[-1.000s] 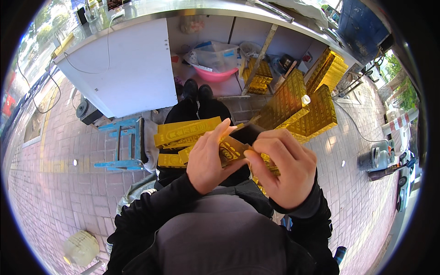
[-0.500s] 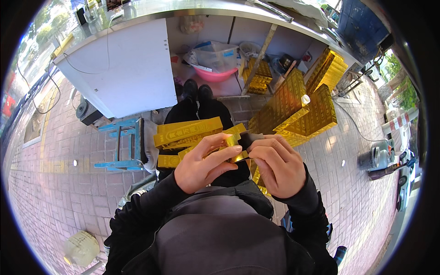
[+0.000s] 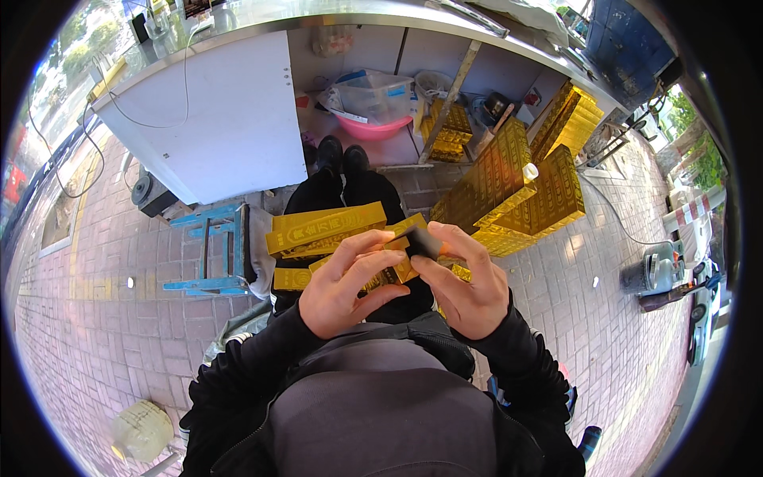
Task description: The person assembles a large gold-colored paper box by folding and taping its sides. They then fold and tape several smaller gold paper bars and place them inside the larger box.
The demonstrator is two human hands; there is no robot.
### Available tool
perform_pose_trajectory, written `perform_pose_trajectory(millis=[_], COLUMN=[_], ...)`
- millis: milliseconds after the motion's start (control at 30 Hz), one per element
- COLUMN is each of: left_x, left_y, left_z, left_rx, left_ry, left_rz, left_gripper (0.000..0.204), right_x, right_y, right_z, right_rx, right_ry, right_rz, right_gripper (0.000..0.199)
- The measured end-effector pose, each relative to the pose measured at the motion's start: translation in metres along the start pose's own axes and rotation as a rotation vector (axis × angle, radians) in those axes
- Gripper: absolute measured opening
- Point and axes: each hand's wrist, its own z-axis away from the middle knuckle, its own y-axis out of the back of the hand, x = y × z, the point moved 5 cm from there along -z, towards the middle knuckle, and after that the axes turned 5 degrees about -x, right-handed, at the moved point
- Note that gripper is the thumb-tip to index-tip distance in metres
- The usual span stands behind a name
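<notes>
Over my lap, both hands work on a small gold carton [image 3: 406,271] whose dark grey flap [image 3: 424,242] stands up between them. My left hand [image 3: 342,282] is closed round the carton's left side, its fingers and thumb bent. From the right, my right hand [image 3: 470,285] grips the carton by the flap, index finger above and thumb below. Part of the carton is hidden by my fingers. Just beyond my left hand, long flat gold cartons [image 3: 326,226] with embossed patterns lie stacked on my legs.
Tall stacks of gold boxes [image 3: 485,179] stand on the paving right of my legs. A blue stool frame [image 3: 208,248] is at the left. Ahead, a counter with a white panel [image 3: 211,111] shelters a pink basin [image 3: 375,129] and more gold boxes [image 3: 447,127].
My right hand has shifted left, closer to my left hand, with its fingers more spread. The dark flap has tilted between the hands. My left hand has barely moved.
</notes>
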Motion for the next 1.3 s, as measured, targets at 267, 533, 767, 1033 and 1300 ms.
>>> perform_pose_trajectory(millis=[267,533,767,1033,1300], left_x=[0.011,0.014,0.011,0.014,0.045], left_y=[0.002,0.0,-0.001,0.001,0.054], left_z=[-0.008,-0.006,0.001,-0.006,-0.024], left_rx=[0.007,0.013,0.129,-0.053,0.116], left_ry=[-0.195,-0.211,-0.152,0.069,-0.08], left_rz=[-0.131,-0.215,-0.085,-0.096,0.266], left_gripper=[0.041,0.035,0.07,0.068,0.07], right_x=[0.011,0.035,0.035,0.037,0.078], right_y=[0.006,-0.032,-0.034,-0.024,0.008], right_z=[0.0,-0.002,-0.002,0.001,0.02], right_rx=[0.045,-0.186,-0.26,-0.128,-0.212], right_ry=[-0.094,-0.644,-0.629,-0.733,-0.764], right_rz=[-0.26,-1.132,-0.853,-1.054,-0.512], right_gripper=[0.027,0.027,0.024,0.017,0.047])
